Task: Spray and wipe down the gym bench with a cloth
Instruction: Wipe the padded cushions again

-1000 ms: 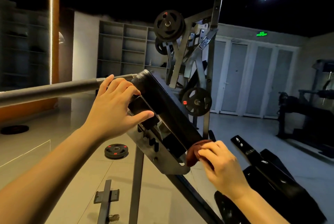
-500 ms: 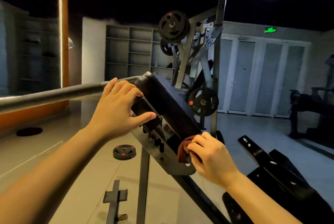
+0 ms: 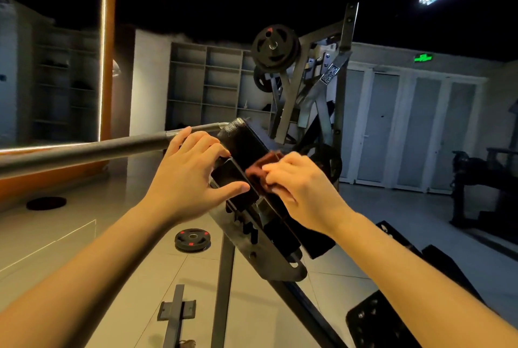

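A black padded bench back [image 3: 246, 143] slopes up from a grey steel bracket [image 3: 269, 260] in the middle of the view. My left hand [image 3: 190, 176] grips its left side, fingers curled over the top edge and thumb pressed on a black block underneath. My right hand [image 3: 302, 187] holds a bunched reddish-brown cloth [image 3: 260, 171] against the pad's edge, close to my left thumb. No spray bottle is in view.
A grey barbell bar [image 3: 84, 151] runs left from the bench top. A weight plate [image 3: 192, 239] lies on the tiled floor below, another dark disc [image 3: 46, 203] at far left. A plate-loaded machine [image 3: 305, 75] stands behind. Black bench parts [image 3: 392, 316] sit low right.
My right hand has slid the cloth up the pad's edge from the lower bracket end to beside my left thumb. My left hand kept its grip.
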Motion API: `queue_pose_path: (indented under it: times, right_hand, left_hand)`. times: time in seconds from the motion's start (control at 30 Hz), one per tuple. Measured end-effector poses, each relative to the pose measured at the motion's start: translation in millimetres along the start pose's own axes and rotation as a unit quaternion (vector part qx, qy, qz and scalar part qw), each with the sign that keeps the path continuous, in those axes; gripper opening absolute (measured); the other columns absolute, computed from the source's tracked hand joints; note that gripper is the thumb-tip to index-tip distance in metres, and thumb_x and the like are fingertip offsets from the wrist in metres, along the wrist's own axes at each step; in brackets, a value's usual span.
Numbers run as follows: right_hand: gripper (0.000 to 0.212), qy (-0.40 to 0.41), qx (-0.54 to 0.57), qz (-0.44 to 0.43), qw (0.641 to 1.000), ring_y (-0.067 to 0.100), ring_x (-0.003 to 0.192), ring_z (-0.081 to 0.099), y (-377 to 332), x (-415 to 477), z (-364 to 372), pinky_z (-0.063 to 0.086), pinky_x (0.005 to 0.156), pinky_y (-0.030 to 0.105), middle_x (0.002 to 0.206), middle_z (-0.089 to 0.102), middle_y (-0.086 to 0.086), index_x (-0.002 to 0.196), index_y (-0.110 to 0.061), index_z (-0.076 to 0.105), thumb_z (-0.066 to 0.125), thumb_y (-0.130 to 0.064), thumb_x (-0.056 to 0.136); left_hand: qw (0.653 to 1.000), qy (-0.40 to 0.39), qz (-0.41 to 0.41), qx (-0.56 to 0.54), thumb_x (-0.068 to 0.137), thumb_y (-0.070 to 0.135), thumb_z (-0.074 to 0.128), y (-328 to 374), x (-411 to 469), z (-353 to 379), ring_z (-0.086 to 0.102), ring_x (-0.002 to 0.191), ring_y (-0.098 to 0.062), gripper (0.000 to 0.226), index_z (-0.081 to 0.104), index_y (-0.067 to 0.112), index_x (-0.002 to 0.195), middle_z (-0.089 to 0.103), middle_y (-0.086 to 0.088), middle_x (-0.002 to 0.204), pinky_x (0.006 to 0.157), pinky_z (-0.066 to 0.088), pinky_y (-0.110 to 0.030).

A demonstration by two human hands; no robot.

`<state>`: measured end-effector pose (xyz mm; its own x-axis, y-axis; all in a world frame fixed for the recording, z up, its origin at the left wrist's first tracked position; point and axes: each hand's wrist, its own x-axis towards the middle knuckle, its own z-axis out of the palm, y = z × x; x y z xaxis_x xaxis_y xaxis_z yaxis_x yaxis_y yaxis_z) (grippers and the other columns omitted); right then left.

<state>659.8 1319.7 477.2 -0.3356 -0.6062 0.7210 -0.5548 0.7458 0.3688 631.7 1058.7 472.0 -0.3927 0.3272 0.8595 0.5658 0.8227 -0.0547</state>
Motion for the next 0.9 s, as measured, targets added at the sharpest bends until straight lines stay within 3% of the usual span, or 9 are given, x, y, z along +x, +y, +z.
queue_pose_path:
  times: [0.1,0.2,0.27,0.4,0.5,0.6,0.73,0.9]
  right_hand:
    - [0.021,-0.071,-0.003,0.007,0.997,0.015,0.101,0.058,1.2,-64.4,0.3,0.052,0.086,0.030,0.113,0.071,-0.006,0.109,-0.021,0.071,0.052,-0.025,0.102]
    - [0.025,-0.151,-0.022,0.034,0.988,0.006,0.086,0.051,-4.7,-95.0,-10.7,0.048,0.073,0.022,0.097,0.068,-0.012,0.103,-0.028,0.068,0.044,-0.033,0.099]
    - [0.025,-0.116,-0.038,0.027,0.992,0.008,0.084,0.052,-8.5,-81.3,-19.9,0.048,0.070,0.022,0.094,0.068,-0.011,0.100,-0.026,0.068,0.044,-0.032,0.098]
    - [0.014,0.018,-0.005,0.044,0.999,0.020,0.099,0.058,-10.7,-20.1,-14.3,0.051,0.085,0.034,0.108,0.069,-0.001,0.108,-0.016,0.069,0.058,-0.017,0.100]
    - [0.015,0.009,0.000,0.048,0.999,0.021,0.100,0.058,-8.6,-18.6,5.9,0.054,0.085,0.036,0.111,0.070,0.001,0.112,-0.014,0.070,0.062,-0.017,0.099]
    - [0.014,-0.037,0.012,0.050,0.998,0.016,0.097,0.056,-6.8,-78.7,14.9,0.054,0.083,0.029,0.109,0.069,-0.001,0.111,-0.017,0.069,0.060,-0.019,0.100]
    - [0.012,-0.115,0.009,0.086,0.990,0.009,0.090,0.053,-5.7,-143.0,2.0,0.056,0.075,0.031,0.101,0.067,-0.009,0.106,-0.024,0.068,0.066,-0.021,0.094]
    - [0.016,0.016,0.040,0.108,0.993,0.010,0.099,0.055,-5.0,-98.1,-8.6,0.048,0.087,0.018,0.107,0.067,-0.004,0.111,-0.015,0.069,0.062,-0.020,0.098]
  left_hand:
    - [1.000,0.002,0.001,-0.002,0.085,0.089,0.038,0.2,0.3,1.1,0.051,0.130,-0.021,0.070,0.063,0.031,0.115,0.062,0.007,0.127,0.128,0.012,-0.050]
    - [1.000,0.004,0.003,0.002,0.085,0.089,0.036,0.6,0.7,1.6,0.049,0.129,-0.019,0.072,0.063,0.030,0.117,0.060,0.007,0.126,0.128,0.011,-0.050]
    - [1.000,0.003,0.005,0.010,0.085,0.090,0.036,0.8,0.5,2.0,0.048,0.128,-0.019,0.073,0.062,0.029,0.117,0.060,0.007,0.125,0.128,0.014,-0.051]
    - [1.000,0.000,0.007,0.019,0.084,0.090,0.036,1.2,1.4,0.9,0.047,0.129,-0.020,0.074,0.062,0.029,0.118,0.060,0.006,0.126,0.128,0.011,-0.049]
    - [0.999,-0.008,0.007,0.031,0.083,0.092,0.034,1.0,2.2,-3.2,0.046,0.133,-0.021,0.079,0.062,0.029,0.121,0.060,0.004,0.131,0.127,0.009,-0.046]
    - [1.000,-0.006,0.009,0.030,0.083,0.090,0.036,2.0,2.8,-3.7,0.047,0.132,-0.022,0.077,0.062,0.028,0.120,0.061,0.003,0.129,0.127,0.013,-0.049]
    - [0.999,0.002,-0.008,0.033,0.083,0.092,0.035,5.1,2.1,1.7,0.046,0.131,-0.022,0.078,0.063,0.027,0.117,0.060,0.003,0.126,0.127,0.011,-0.050]
    - [0.998,-0.004,-0.020,0.052,0.083,0.093,0.031,10.2,5.0,1.2,0.048,0.129,-0.024,0.082,0.065,0.026,0.117,0.061,0.001,0.126,0.126,0.014,-0.052]
